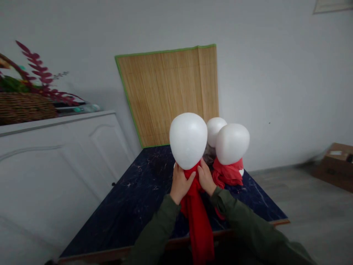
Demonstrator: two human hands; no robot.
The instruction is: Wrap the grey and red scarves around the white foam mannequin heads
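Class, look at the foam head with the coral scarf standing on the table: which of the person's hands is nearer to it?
Right. The right hand grips the red scarf just beside the coral-scarfed head; the left hand is farther away, on the other side of the red scarf.

Both arms in dark olive-green long sleeves, cuffs at wrists; left hand & right hand bare.

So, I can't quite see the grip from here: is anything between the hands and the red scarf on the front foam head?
Nothing visible. The left hand and right hand both rest directly on the red scarf under the front foam head.
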